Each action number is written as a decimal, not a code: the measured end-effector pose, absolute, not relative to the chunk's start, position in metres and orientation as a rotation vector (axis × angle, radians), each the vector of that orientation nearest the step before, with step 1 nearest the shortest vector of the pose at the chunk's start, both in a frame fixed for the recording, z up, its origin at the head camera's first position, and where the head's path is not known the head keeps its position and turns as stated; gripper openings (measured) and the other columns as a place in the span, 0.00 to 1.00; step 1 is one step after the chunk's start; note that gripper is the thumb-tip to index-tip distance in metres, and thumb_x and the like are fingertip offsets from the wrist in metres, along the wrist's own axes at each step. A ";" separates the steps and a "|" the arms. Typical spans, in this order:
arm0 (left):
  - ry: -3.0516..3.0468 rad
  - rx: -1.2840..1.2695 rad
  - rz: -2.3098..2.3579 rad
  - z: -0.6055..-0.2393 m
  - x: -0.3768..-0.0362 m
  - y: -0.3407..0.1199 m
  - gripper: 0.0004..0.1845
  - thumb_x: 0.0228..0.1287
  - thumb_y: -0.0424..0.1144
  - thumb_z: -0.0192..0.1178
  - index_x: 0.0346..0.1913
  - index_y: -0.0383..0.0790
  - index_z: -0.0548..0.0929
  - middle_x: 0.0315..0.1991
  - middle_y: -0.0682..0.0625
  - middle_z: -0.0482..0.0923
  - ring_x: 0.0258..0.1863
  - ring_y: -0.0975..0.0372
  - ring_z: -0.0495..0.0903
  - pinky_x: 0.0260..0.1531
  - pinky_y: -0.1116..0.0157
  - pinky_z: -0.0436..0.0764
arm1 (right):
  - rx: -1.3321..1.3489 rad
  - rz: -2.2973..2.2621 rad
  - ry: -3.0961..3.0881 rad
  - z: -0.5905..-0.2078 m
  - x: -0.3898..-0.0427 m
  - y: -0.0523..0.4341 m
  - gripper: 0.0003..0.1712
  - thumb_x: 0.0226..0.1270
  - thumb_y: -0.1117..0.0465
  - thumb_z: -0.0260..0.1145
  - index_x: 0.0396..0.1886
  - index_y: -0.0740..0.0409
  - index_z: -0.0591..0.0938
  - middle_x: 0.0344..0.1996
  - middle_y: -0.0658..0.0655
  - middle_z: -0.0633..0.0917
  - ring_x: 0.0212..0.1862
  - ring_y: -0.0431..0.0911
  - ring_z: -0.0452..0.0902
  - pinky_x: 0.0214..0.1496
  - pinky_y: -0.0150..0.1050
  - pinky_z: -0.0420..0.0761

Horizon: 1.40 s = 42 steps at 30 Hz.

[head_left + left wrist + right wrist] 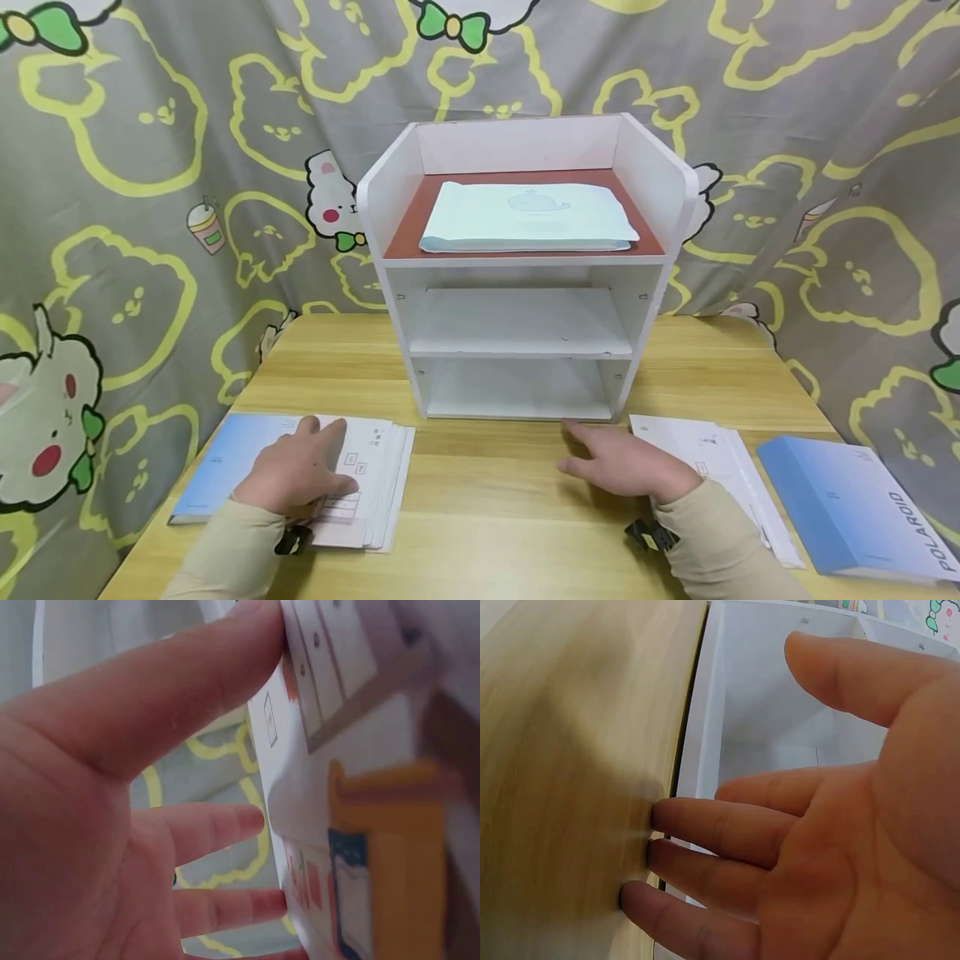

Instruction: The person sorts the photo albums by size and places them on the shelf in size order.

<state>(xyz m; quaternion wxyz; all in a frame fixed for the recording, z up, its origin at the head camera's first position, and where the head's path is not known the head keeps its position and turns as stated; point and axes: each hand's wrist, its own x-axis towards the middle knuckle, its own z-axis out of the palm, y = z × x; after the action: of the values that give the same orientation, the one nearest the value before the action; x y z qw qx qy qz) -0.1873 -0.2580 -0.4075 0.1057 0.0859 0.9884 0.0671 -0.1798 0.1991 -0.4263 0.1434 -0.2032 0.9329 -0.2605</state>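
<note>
My left hand (296, 467) rests with spread fingers on a stack of white printed booklets or sheets (382, 475) on the table's left. In the left wrist view, its thumb and fingertips touch or nearly touch a printed surface with an orange picture (405, 855). My right hand (630, 462) is palm inward, fingers extended, fingertips at the tabletop just before the lower front edge of a white shelf unit (517, 354). It holds nothing. Another stack of white printed sheets (738, 475) lies partly behind the right hand and sleeve.
On the shelf unit's reddish top lies a pale package with a whale print (528, 218). A blue-and-white book or box (247, 454) lies at far left, and a blue box marked POLAROID (847, 504) at far right. A patterned curtain (247, 167) surrounds the wooden table (480, 508).
</note>
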 end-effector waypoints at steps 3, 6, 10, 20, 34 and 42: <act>2.904 0.262 0.182 -0.409 -0.187 -0.253 0.54 0.45 0.67 0.75 0.73 0.40 0.71 0.61 0.27 0.67 0.39 0.39 0.80 0.27 0.45 0.80 | -0.584 -0.746 2.692 -0.426 -0.178 0.200 0.42 0.75 0.44 0.61 0.75 0.69 0.65 0.71 0.67 0.70 0.71 0.62 0.66 0.71 0.58 0.66; 2.908 0.277 0.175 -0.410 -0.185 -0.247 0.54 0.45 0.67 0.76 0.72 0.41 0.72 0.60 0.28 0.68 0.37 0.43 0.80 0.27 0.46 0.80 | -0.597 -0.729 2.703 -0.426 -0.178 0.200 0.41 0.76 0.44 0.61 0.74 0.69 0.66 0.70 0.67 0.71 0.71 0.62 0.66 0.71 0.58 0.66; 2.908 0.323 0.176 -0.409 -0.184 -0.237 0.52 0.45 0.65 0.77 0.72 0.41 0.73 0.61 0.26 0.68 0.36 0.44 0.81 0.30 0.45 0.82 | -0.625 -0.716 2.711 -0.427 -0.177 0.200 0.40 0.75 0.44 0.61 0.73 0.70 0.68 0.69 0.68 0.73 0.70 0.63 0.67 0.70 0.59 0.67; 2.808 0.512 0.245 -0.400 -0.178 -0.205 0.51 0.40 0.51 0.83 0.73 0.47 0.73 0.52 0.34 0.73 0.27 0.56 0.75 0.27 0.58 0.80 | -0.683 -0.691 2.725 -0.431 -0.176 0.201 0.39 0.75 0.45 0.62 0.71 0.70 0.70 0.67 0.68 0.75 0.68 0.63 0.70 0.69 0.58 0.69; 2.800 0.859 0.084 -0.416 -0.185 -0.113 0.51 0.47 0.65 0.74 0.74 0.47 0.71 0.56 0.30 0.73 0.28 0.57 0.77 0.24 0.60 0.80 | -0.681 -0.639 2.741 -0.435 -0.177 0.198 0.38 0.74 0.45 0.62 0.69 0.70 0.72 0.65 0.68 0.77 0.66 0.61 0.72 0.67 0.57 0.71; 2.826 0.803 0.072 -0.414 -0.183 -0.070 0.53 0.49 0.70 0.70 0.75 0.46 0.70 0.66 0.25 0.66 0.30 0.50 0.82 0.26 0.58 0.84 | -0.679 -0.618 2.793 -0.434 -0.178 0.195 0.34 0.73 0.46 0.64 0.67 0.65 0.76 0.59 0.63 0.82 0.60 0.57 0.78 0.62 0.56 0.76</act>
<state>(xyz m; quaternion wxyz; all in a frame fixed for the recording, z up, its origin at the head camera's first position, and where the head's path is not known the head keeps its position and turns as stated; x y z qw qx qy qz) -0.1829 -0.0700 -0.4143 0.1012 0.2718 0.9567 0.0244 -0.1781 0.1946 -0.4343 0.1008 -0.2297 0.9452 -0.2091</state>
